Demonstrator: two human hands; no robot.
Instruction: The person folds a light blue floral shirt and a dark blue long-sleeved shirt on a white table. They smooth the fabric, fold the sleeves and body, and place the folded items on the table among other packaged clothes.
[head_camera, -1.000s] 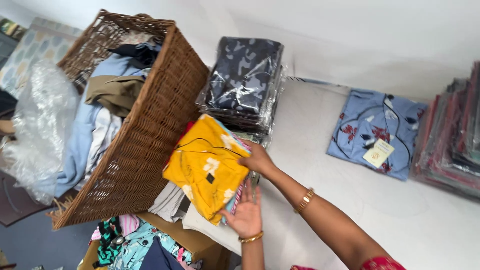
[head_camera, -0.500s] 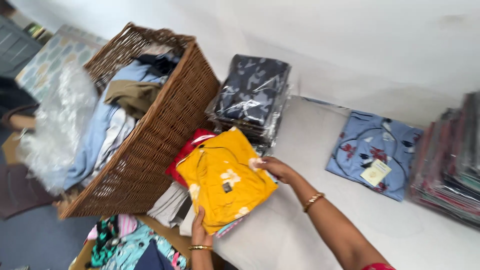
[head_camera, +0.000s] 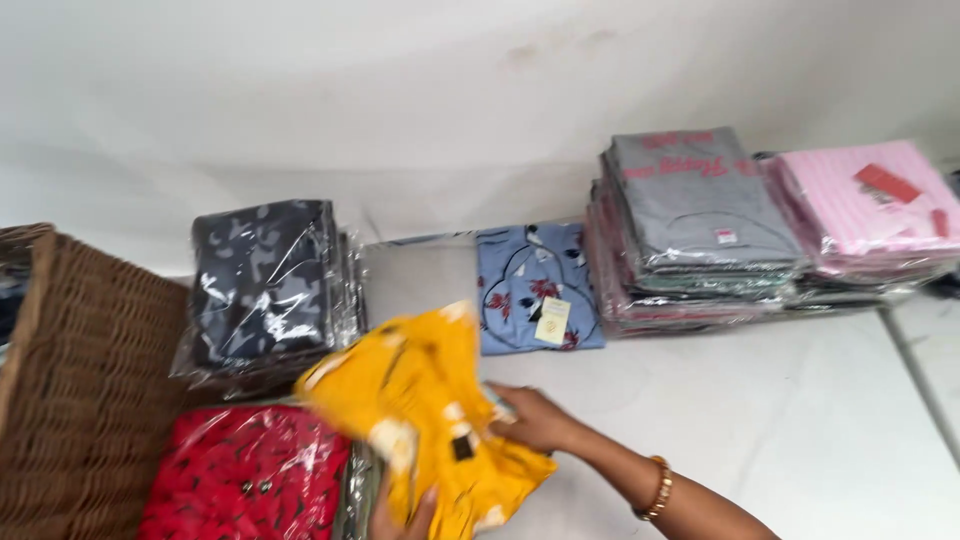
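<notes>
A folded yellow garment with pale patches is lifted above the white table, blurred by motion. My right hand grips its right edge, a gold bangle on the wrist. My left hand holds its lower edge from beneath; only fingertips show at the frame's bottom. Under the yellow garment lies a red patterned garment wrapped in clear plastic.
A brown wicker basket stands at the left. Behind the red garment is a stack of dark camouflage packets. A blue floral garment with a tag lies mid-table. Stacks of grey and pink packets sit at the right.
The view has swung right, away from the basket. Both hands have lifted the yellow garment up and to the right, uncovering the red packet beneath it.
</notes>
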